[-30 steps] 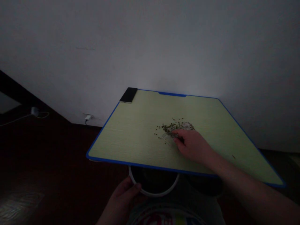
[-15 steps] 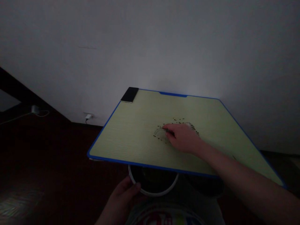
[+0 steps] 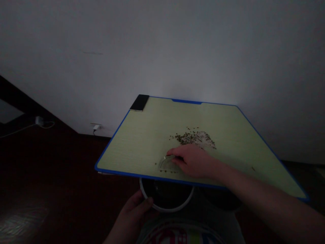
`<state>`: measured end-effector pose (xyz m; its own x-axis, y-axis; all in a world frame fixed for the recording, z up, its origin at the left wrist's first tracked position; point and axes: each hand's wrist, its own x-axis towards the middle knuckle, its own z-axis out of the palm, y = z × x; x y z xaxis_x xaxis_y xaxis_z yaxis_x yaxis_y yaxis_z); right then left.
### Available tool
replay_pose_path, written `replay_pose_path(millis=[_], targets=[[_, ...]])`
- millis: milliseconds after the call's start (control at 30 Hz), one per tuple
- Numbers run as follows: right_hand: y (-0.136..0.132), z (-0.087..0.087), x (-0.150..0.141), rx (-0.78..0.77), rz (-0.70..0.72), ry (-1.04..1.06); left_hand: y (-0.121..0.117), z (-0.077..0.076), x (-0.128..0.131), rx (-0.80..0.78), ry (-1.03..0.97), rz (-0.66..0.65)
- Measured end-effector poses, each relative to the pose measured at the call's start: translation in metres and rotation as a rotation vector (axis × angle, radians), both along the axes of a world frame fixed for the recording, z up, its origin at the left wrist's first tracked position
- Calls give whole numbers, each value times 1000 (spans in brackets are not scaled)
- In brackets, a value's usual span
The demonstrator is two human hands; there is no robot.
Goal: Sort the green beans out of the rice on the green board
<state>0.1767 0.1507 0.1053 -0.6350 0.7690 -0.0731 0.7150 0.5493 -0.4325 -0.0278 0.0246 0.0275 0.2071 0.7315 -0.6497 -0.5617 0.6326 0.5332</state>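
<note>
My right hand [image 3: 196, 161] pinches a clear, half-round protractor [image 3: 165, 165] flat against the folding table [image 3: 137, 145], close to its front edge. A few small green beans [image 3: 166, 171] lie along the protractor's near side. Behind my hand spreads a pile of small dark green beans [image 3: 181, 138] mixed with whitish grains [image 3: 203, 137]. Below the table's front edge, my left hand [image 3: 132, 211] grips the white rim of a bowl [image 3: 175, 209], thumb over the rim. The bowl's inside is dark, and its far side is hidden under the tabletop.
A black phone [image 3: 139, 102] lies on the table's far left corner. The table's blue edge faces a pale wall [image 3: 162, 51]. A charger [image 3: 96, 127] is plugged in at the left. Another dark round container [image 3: 223, 200] is partly visible under the front edge.
My right hand has drawn the protractor toward the front edge, slightly left, bringing a few beans along. The pile behind it is now uncovered. My left hand stays on the bowl.
</note>
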Motion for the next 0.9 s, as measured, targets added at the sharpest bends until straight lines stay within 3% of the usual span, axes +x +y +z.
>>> replay_pose_path(millis=[400, 567, 767, 900], targets=[[-8, -9, 5, -207, 20, 182, 0, 0, 0, 7, 51, 14], [-4, -4, 8, -189, 56, 181, 0, 1, -1, 42, 62, 3], [4, -6, -6, -44, -51, 158, 0, 0, -1, 30, 94, 11], [3, -9, -11, -87, 21, 158, -1, -2, -2, 47, 73, 0]])
